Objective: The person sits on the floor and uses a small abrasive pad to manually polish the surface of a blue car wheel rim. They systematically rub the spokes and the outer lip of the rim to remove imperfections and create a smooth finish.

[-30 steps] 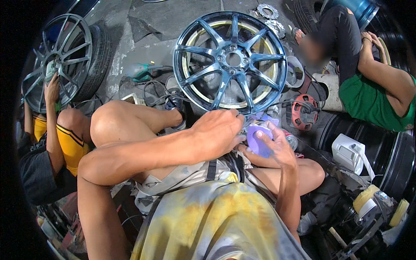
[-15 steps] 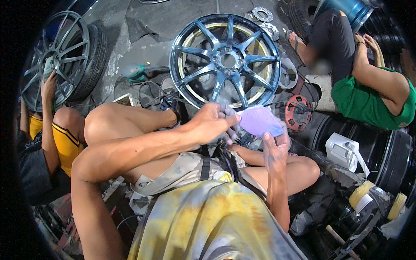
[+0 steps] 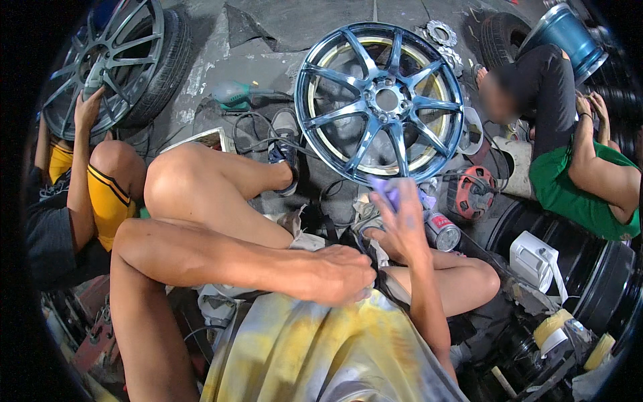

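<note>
My right hand [image 3: 406, 221] is raised just short of the near edge of a blue metallic wheel rim [image 3: 372, 102]. A thin purple sanding sheet [image 3: 383, 191] is pinched in its fingers, partly smeared by motion. Down at my lap, in front of the yellow-stained shirt, my left hand [image 3: 340, 276] is closed; its fingertips are turned under and whatever they hold is hidden. Lying flat on the floor, the spoked rim shows glossy streaks and a pale inner ring.
A green power sander [image 3: 233, 96] with a cable lies left of the rim. Right of my knee are a silver can [image 3: 442, 231], a red slotted disc [image 3: 474, 193] and a white box [image 3: 534, 256]. People sit at left, beside a grey wheel [image 3: 107, 63], and at right, in green.
My left hand has let go of the purple sheet and dropped to my lap. The right hand, keeping the sheet, has lifted toward the rim. The whole view has shifted, moving the scene rightward.
</note>
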Motion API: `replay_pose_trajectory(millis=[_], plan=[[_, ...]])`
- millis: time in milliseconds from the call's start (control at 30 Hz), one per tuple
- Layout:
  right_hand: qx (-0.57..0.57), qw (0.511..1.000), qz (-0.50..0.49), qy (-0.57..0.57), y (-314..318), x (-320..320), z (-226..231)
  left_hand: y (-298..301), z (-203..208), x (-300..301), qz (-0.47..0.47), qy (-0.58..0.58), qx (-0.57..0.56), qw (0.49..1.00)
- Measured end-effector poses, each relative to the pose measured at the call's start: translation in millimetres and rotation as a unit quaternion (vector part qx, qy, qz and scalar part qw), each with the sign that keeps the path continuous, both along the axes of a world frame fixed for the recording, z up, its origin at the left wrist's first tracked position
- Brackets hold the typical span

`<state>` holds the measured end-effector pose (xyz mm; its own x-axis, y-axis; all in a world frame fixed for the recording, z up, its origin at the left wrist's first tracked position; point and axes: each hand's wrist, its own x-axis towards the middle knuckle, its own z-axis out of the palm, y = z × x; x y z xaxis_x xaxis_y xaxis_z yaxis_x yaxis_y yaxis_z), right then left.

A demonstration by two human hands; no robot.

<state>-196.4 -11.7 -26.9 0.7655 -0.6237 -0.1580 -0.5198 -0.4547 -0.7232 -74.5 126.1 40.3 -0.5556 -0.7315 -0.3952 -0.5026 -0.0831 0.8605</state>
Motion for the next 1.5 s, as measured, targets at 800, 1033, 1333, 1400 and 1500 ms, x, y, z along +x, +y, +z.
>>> replay_pose_trajectory(millis=[800, 1033, 1333, 1400, 1500], plan=[[-0.18, 0.972, 0.142, 0.057, 39, 60, -57, 12, 35, 17, -0.071, -0.167, -0.173, 0.968], [-0.2, 0.968, 0.141, 0.062, 31, 69, -57, 6, 35, 26, -0.05, -0.165, -0.193, 0.966], [-0.128, 0.966, 0.193, 0.117, 5, 73, -49, 5, 41, 26, -0.077, -0.178, -0.172, 0.966], [-0.138, 0.971, 0.157, 0.115, 1, 65, -48, -1, 37, 29, -0.085, -0.176, -0.179, 0.964], [-0.134, 0.967, 0.163, 0.14, 10, 72, -61, 5, 37, 28, -0.075, -0.179, -0.181, 0.964]])
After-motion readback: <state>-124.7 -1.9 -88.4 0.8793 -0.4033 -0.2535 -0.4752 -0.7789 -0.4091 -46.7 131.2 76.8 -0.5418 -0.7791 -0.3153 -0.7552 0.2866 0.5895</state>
